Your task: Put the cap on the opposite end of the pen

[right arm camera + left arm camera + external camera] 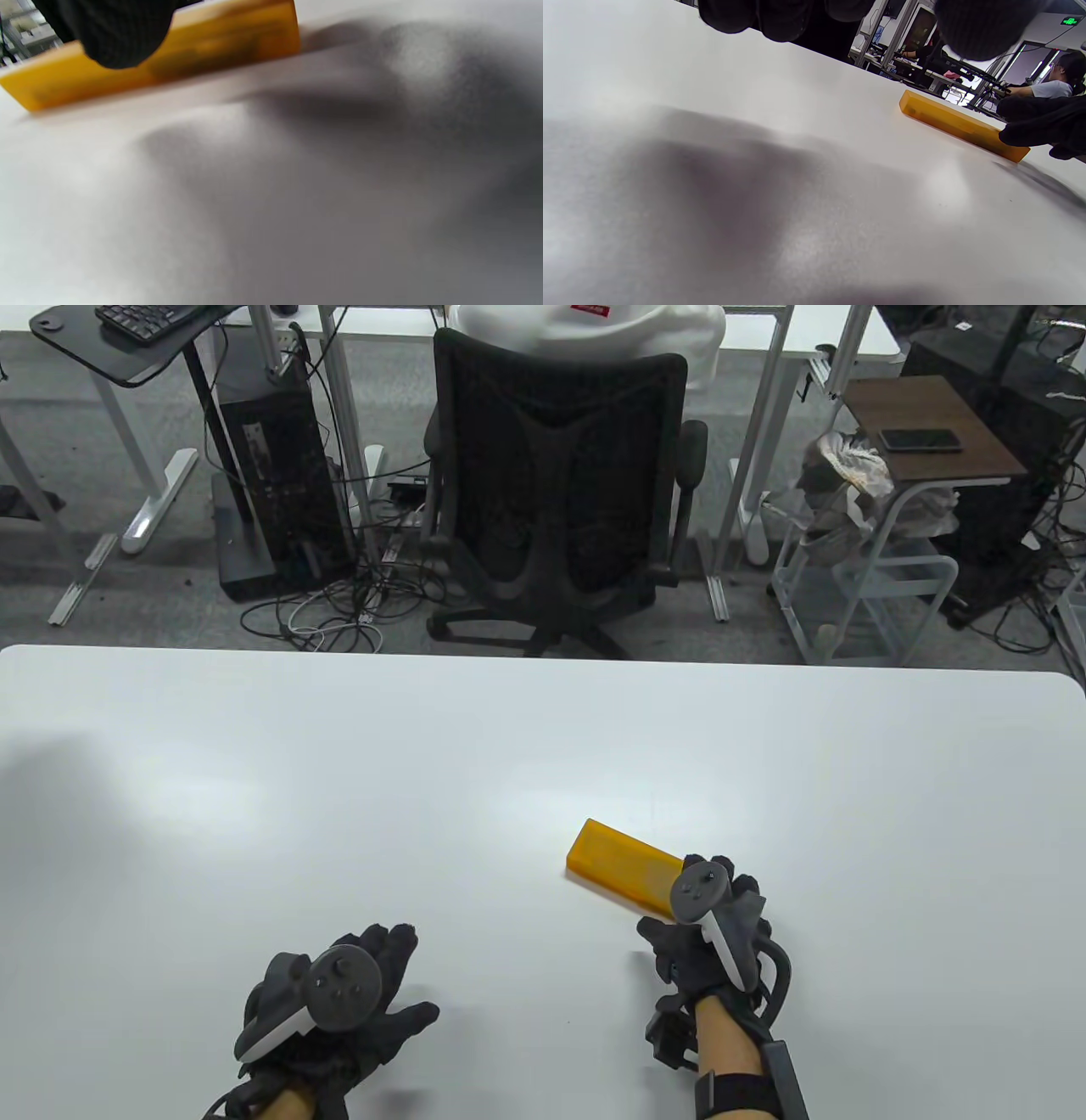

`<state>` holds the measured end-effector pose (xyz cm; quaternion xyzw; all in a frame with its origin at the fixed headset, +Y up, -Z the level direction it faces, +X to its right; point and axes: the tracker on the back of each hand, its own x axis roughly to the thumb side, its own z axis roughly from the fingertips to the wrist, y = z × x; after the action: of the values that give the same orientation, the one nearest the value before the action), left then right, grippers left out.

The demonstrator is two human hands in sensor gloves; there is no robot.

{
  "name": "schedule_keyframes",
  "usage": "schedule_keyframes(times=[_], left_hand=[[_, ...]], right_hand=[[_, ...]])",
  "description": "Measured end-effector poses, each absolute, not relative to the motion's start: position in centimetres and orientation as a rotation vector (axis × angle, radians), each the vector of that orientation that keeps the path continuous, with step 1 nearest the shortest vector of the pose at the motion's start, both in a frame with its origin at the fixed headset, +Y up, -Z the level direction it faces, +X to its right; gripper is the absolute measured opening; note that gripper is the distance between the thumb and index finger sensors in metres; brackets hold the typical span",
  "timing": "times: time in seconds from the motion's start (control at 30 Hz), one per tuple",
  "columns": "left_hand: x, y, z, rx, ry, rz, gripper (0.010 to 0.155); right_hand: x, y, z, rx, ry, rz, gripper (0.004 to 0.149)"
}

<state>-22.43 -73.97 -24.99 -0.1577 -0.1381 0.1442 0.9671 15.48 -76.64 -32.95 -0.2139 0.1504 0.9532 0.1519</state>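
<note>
White surface [339,780] fills the near half of the table view, with a black office chair [560,492] on the floor behind it. 1 orange case [624,867] lies flat on the surface, right of centre; dark shapes show faintly through its wall in the right wrist view, too blurred to identify. Right hand [708,937] sits at the case's near end, its fingers [114,29] over the case; whether its grip is clenched or just touching, I cannot tell. Left hand [339,993] rests well left of the case, fingers spread, grip released.
</note>
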Motion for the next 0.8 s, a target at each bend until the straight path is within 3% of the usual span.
schedule_keyframes(times=[0.13, 0.4, 0.7, 0.8], left_hand=[[-22.7, -74.2, -25.0, -0.334, -0.271, 0.295, 0.089], [-23.1, -74.0, -25.0, -0.325, -0.262, 0.303, 0.089], [-23.2, -73.8, -25.0, -0.310, -0.258, 0.295, 0.089], [-23.4, -73.5, -25.1, -0.283, -0.245, 0.296, 0.089]], right_hand=[[15.2, -78.0, -33.3, -0.620, 0.567, 2.720, 0.088], [14.3, -77.3, -33.4, -0.664, 0.332, 2.898, 0.085], [14.5, -76.6, -33.1, -0.662, 0.259, 2.899, 0.089], [14.1, -75.3, -32.8, -0.558, 0.222, 2.933, 0.089]])
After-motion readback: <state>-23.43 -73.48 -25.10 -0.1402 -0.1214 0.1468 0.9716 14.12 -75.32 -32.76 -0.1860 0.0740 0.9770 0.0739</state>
